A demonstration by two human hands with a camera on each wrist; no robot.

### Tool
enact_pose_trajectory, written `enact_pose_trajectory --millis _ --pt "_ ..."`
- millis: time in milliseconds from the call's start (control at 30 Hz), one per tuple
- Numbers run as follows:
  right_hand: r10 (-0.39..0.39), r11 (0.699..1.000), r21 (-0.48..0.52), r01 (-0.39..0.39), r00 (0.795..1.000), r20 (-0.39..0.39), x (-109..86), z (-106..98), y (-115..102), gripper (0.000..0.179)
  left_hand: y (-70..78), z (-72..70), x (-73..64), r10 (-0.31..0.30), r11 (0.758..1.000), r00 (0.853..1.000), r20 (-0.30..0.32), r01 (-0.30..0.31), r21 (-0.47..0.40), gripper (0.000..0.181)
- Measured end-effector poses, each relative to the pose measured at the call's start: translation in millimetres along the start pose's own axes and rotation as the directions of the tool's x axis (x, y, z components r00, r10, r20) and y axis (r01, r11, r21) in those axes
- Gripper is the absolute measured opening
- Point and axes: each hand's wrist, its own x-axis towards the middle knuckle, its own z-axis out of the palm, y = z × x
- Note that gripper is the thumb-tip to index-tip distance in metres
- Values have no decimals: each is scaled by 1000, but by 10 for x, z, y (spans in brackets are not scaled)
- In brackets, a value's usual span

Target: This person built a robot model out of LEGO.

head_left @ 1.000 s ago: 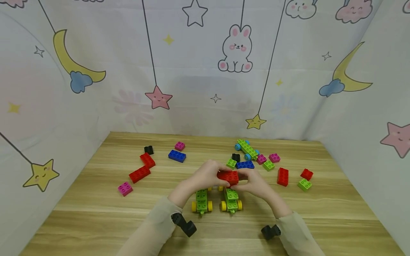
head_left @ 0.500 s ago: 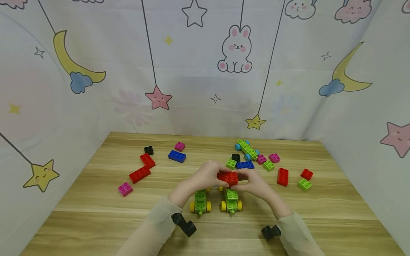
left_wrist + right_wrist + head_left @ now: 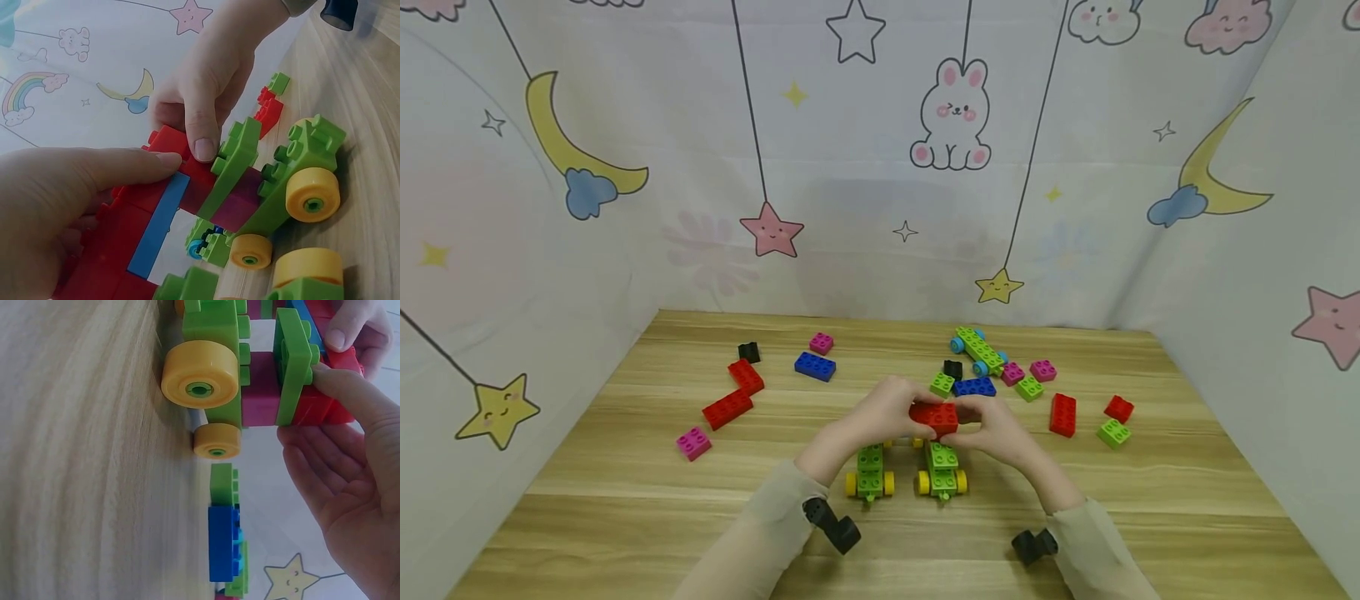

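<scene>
My left hand (image 3: 891, 410) and right hand (image 3: 992, 429) meet over two green wheeled bases and grip a structure of red building bricks (image 3: 937, 417) between thumbs and fingers. In the left wrist view a blue plate (image 3: 159, 226) lies under the red bricks, and a green plate (image 3: 234, 165) sits beside my right thumb. A magenta brick (image 3: 239, 203) joins that green plate to the right-hand base (image 3: 942, 477), which has yellow wheels. The matching left-hand base (image 3: 870, 477) stands alongside; the hands hide much of the build's far side.
A green base with blue wheels (image 3: 977, 348) stands at the back, near a blue brick (image 3: 974, 387) and small loose bricks. Red bricks (image 3: 727, 408) and a pink brick (image 3: 693, 442) lie left. Another red brick (image 3: 1062, 415) and a lime brick (image 3: 1113, 432) lie right.
The left-hand wheeled base has shifted slightly to the left since one second ago. Both hands keep their grip on the red bricks and have hardly moved.
</scene>
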Motion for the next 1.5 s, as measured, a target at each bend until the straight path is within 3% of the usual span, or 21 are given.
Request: enact_pose_trajectory --millis 467,867,1500 --pt "-8 1000 -16 8 1000 -7 -6 -6 1 40 -1 7 13 -21 1000 1000 1 21 12 44" --pt "-18 999 -34 15 995 -95 -38 -64 -67 38 -13 18 38 -18 1000 1000 7 18 5 45" --pt "-7 999 -52 4 999 -40 -10 -102 -54 38 -18 31 55 -35 999 999 8 35 -5 45"
